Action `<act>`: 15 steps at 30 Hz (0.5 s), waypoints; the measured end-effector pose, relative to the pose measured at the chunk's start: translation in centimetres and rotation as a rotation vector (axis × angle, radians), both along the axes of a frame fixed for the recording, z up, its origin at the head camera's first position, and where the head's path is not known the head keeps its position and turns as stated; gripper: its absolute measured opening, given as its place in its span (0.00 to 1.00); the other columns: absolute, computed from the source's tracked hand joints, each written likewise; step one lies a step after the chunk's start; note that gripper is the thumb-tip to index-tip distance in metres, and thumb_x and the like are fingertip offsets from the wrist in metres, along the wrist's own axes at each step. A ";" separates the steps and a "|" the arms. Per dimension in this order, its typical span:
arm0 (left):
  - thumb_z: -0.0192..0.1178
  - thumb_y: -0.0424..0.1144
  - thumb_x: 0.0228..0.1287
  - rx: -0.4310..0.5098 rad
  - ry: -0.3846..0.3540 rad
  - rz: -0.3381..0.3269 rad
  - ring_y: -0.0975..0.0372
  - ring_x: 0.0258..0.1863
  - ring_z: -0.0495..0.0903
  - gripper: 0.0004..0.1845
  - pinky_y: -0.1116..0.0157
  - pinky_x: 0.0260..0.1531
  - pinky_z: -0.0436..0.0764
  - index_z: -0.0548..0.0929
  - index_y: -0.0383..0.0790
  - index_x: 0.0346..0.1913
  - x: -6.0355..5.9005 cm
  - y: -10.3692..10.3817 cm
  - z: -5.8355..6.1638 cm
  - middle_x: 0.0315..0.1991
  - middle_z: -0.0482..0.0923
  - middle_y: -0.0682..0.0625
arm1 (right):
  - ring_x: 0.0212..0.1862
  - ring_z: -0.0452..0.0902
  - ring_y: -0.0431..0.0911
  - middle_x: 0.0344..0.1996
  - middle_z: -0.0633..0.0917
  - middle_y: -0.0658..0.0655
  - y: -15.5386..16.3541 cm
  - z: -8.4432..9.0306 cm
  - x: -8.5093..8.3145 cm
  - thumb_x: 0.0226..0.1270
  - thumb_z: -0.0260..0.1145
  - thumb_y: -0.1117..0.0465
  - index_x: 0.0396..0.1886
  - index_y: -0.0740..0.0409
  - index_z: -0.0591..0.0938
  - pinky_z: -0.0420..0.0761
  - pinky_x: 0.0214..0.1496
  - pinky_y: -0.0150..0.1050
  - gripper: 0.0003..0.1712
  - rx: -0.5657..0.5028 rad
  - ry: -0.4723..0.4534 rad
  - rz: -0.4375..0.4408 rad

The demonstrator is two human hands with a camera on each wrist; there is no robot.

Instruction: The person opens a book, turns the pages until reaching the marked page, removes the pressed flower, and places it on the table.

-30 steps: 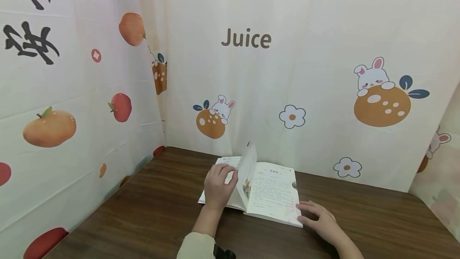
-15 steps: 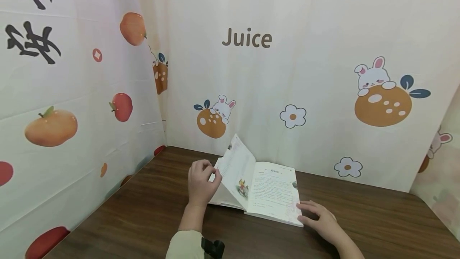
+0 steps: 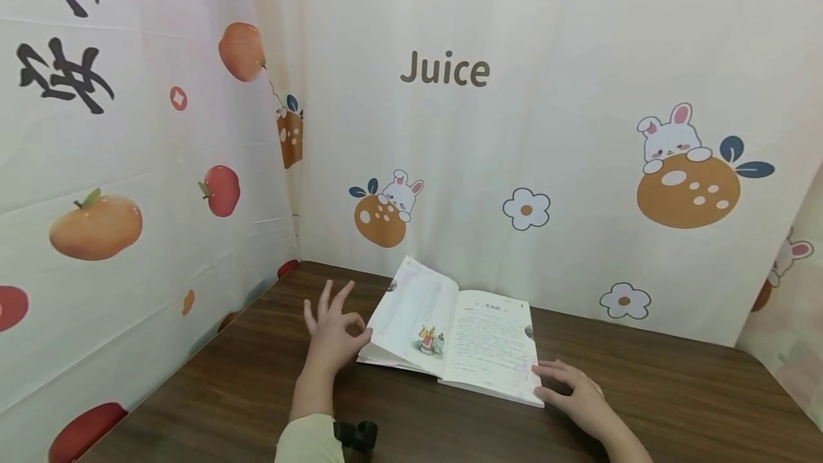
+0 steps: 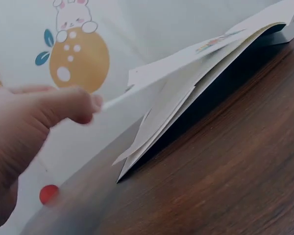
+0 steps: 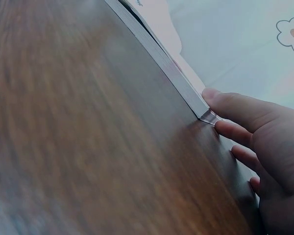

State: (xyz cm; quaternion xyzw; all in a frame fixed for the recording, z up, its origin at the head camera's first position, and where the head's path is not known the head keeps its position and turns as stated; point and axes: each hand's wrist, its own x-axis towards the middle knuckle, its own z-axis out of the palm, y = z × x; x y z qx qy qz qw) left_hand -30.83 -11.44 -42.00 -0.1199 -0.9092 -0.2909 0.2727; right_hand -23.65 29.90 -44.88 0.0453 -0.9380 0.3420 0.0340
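An open book [image 3: 489, 341] with printed text and a small colour picture lies on the dark wooden table [image 3: 643, 399]. My left hand [image 3: 352, 331] is at the book's left edge and pinches the outer edge of the left page [image 3: 411, 306] between thumb and forefinger, with the other fingers spread upward. In the left wrist view the fingertip [image 4: 90, 104] meets that page [image 4: 186, 61], which hangs slightly above the pages beneath. My right hand [image 3: 561, 381] rests with straight fingers at the book's lower right corner. Its thumb [image 5: 220, 100] touches the corner of the page block [image 5: 166, 63].
Cream curtains [image 3: 546, 91] printed with oranges, rabbits, flowers and the word "Juice" close in the table at the back, left and right. A black wrist camera [image 3: 356, 434] sits on my left sleeve. Bare table surface stretches in front of the book.
My left hand carried the upright page over to the left and down; it now lies nearly flat. The hand's other fingers have spread out. My right hand has stayed at the corner.
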 end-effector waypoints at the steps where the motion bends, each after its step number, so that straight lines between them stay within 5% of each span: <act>1: 0.70 0.43 0.46 -0.013 -0.059 0.013 0.51 0.71 0.35 0.11 0.41 0.59 0.23 0.80 0.59 0.15 0.0 -0.2 -0.1 0.68 0.58 0.51 | 0.65 0.54 0.65 0.60 0.72 0.63 0.0 0.0 0.0 0.53 0.68 0.45 0.51 0.52 0.81 0.47 0.56 0.69 0.27 -0.002 -0.003 -0.001; 9: 0.68 0.45 0.51 -0.053 -0.423 0.027 0.44 0.70 0.38 0.13 0.36 0.56 0.26 0.77 0.53 0.15 0.2 -0.5 -1.2 0.67 0.59 0.41 | 0.65 0.53 0.65 0.60 0.72 0.63 0.0 -0.1 0.1 0.53 0.68 0.45 0.52 0.52 0.81 0.47 0.56 0.69 0.28 -0.002 -0.013 -0.004; 15: 0.68 0.42 0.51 -0.038 -0.455 0.038 0.42 0.69 0.42 0.13 0.36 0.57 0.29 0.77 0.50 0.15 0.1 -0.3 -1.4 0.65 0.61 0.38 | 0.65 0.54 0.65 0.60 0.72 0.63 -0.1 -0.1 0.0 0.53 0.68 0.45 0.52 0.52 0.81 0.48 0.56 0.69 0.28 0.005 -0.002 -0.004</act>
